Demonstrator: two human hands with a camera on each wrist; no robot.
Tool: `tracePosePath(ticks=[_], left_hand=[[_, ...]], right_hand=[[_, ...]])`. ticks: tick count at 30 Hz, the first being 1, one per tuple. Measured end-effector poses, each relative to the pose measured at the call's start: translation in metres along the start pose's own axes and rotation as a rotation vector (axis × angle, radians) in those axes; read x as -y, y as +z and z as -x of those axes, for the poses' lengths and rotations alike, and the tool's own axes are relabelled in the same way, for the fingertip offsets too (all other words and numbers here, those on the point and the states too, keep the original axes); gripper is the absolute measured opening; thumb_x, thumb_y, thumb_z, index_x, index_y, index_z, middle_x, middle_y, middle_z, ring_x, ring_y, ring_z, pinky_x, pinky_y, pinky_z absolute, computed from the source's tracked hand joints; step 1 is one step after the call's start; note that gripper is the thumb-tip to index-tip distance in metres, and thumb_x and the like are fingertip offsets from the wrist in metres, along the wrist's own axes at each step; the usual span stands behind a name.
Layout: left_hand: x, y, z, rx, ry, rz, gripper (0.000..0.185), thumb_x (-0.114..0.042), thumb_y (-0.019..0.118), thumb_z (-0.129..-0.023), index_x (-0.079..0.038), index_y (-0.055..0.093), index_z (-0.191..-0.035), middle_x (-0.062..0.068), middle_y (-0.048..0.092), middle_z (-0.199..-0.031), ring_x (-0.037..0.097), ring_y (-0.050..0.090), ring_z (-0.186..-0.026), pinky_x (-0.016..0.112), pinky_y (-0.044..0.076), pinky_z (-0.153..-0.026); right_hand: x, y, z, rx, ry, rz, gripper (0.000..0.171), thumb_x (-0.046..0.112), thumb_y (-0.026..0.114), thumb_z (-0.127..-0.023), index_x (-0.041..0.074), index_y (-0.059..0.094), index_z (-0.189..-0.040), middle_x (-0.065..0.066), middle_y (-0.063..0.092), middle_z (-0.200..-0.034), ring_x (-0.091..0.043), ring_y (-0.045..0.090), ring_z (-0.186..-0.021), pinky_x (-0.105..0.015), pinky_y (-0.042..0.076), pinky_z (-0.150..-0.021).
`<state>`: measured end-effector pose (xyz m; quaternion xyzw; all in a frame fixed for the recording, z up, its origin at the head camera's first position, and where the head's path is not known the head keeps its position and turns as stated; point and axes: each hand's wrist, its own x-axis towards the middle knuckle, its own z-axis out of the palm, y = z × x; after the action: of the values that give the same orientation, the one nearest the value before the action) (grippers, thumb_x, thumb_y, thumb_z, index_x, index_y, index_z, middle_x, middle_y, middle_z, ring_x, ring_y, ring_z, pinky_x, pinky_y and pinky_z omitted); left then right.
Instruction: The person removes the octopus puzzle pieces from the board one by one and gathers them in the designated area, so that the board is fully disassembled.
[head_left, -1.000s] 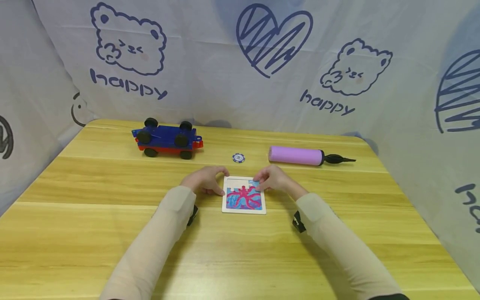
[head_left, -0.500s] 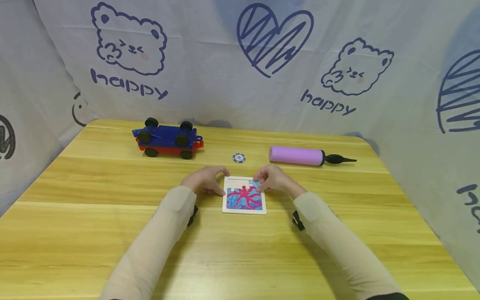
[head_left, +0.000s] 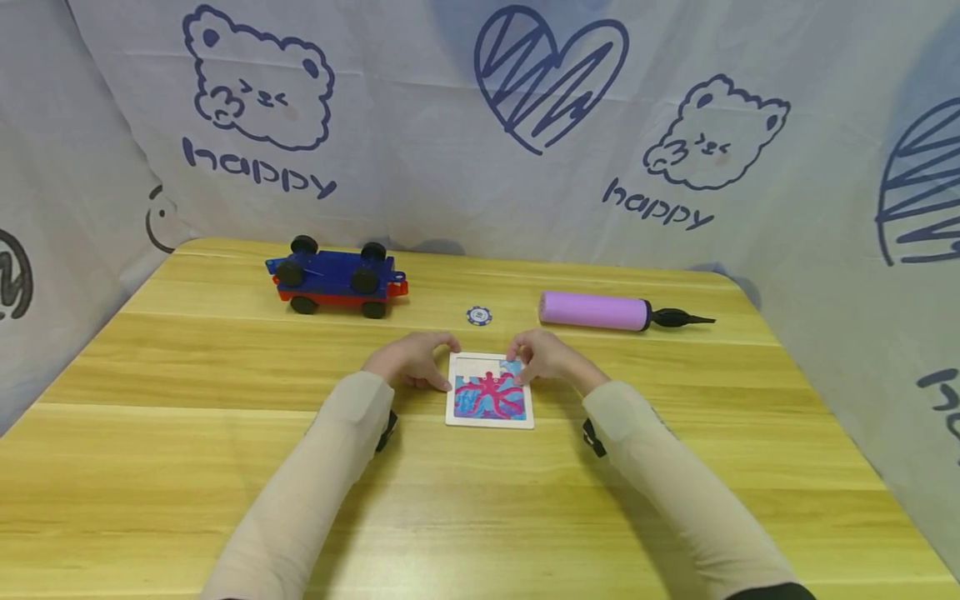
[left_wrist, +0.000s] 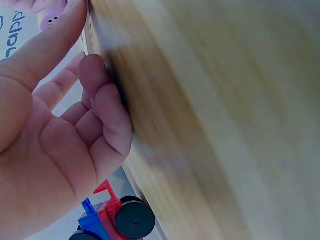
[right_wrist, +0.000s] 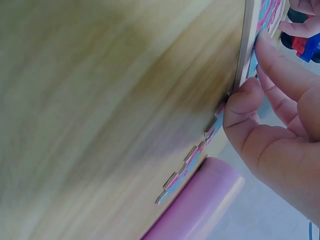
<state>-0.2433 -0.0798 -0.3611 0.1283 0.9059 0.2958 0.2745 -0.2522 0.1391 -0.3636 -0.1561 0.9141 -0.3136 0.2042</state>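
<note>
A small white-framed puzzle board (head_left: 489,421) with a pink octopus on blue lies flat at the table's middle. My left hand (head_left: 411,360) rests at its left edge, thumb (left_wrist: 47,47) on the frame (left_wrist: 89,35) and curled fingers (left_wrist: 107,112) against its side. My right hand (head_left: 543,357) is at the board's upper right corner, its fingertips (right_wrist: 272,62) pinching a light blue puzzle piece (head_left: 512,366) on the board (right_wrist: 250,45). The top left of the board shows bare white backing.
A blue and red toy car (head_left: 335,279) stands at the back left, a blue poker chip (head_left: 478,315) behind the board, and a pink hand pump (head_left: 600,310) at the back right. Loose puzzle pieces (right_wrist: 187,165) lie between my right hand and the pump (right_wrist: 200,205). Printed cloth walls surround the table.
My right hand has edged slightly left over the board's corner with the piece. The left hand and the board have stayed put.
</note>
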Motion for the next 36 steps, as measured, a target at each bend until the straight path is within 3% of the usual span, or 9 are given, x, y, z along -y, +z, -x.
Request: tracePosePath(ticks=[13, 25, 36], left_hand=[[-0.0024, -0.0008, 0.0028, -0.001, 0.000, 0.012, 0.053, -0.010, 0.071, -0.076, -0.014, 0.045, -0.123, 0.012, 0.047, -0.100, 0.016, 0.046, -0.058, 0.024, 0.040, -0.050], [-0.0033, -0.0010, 0.0041, -0.001, 0.006, 0.014, 0.054, -0.010, 0.071, -0.076, -0.014, 0.045, -0.123, 0.012, 0.048, -0.093, 0.016, 0.045, -0.057, 0.024, 0.040, -0.050], [-0.0037, -0.0003, 0.0035, 0.006, -0.010, 0.030, 0.054, -0.010, 0.071, -0.076, -0.015, 0.045, -0.123, 0.011, 0.048, -0.085, 0.016, 0.044, -0.057, 0.024, 0.039, -0.050]], right_hand=[[0.0015, 0.0020, 0.0038, -0.045, -0.068, 0.039, 0.030, -0.007, 0.073, -0.065, 0.001, 0.056, -0.089, -0.008, 0.052, -0.081, -0.018, 0.046, -0.075, -0.026, 0.044, -0.069], [0.0007, 0.0035, 0.0056, -0.081, -0.103, 0.069, 0.031, -0.007, 0.072, -0.066, 0.004, 0.055, -0.090, -0.007, 0.049, -0.080, -0.018, 0.045, -0.072, -0.025, 0.043, -0.064], [-0.0012, 0.0034, 0.0096, -0.124, -0.132, -0.020, 0.026, -0.009, 0.070, -0.069, 0.001, 0.059, -0.090, -0.007, 0.054, -0.079, -0.015, 0.048, -0.066, -0.024, 0.043, -0.059]])
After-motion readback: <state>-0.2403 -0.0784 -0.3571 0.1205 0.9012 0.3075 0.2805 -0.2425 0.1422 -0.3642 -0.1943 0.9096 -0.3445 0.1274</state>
